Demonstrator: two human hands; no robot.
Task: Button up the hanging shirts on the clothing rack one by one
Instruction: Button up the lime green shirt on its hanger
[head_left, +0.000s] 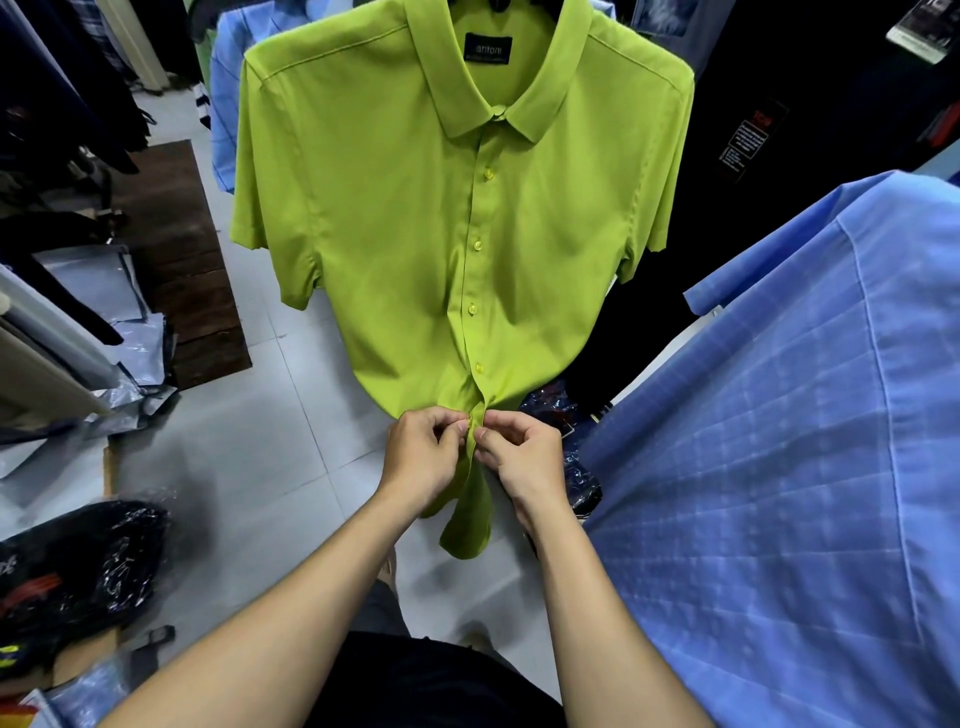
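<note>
A lime green short-sleeved shirt (395, 228) hangs on a hanger in front of me, facing me. Several buttons down its placket are fastened, from the collar to just above my hands. My left hand (423, 457) pinches the left edge of the placket near the hem. My right hand (524, 457) pinches the right edge at the same height. Fingertips of both hands meet on the placket, hiding the button there. The hem tail hangs loose below my hands.
A blue checked shirt (779, 467) hangs close on the right. Another blue shirt (228, 104) hangs behind the green one. Dark garments fill the right background. Plastic-wrapped dark clothing (78, 571) and grey bags (104, 312) lie on the tiled floor at left.
</note>
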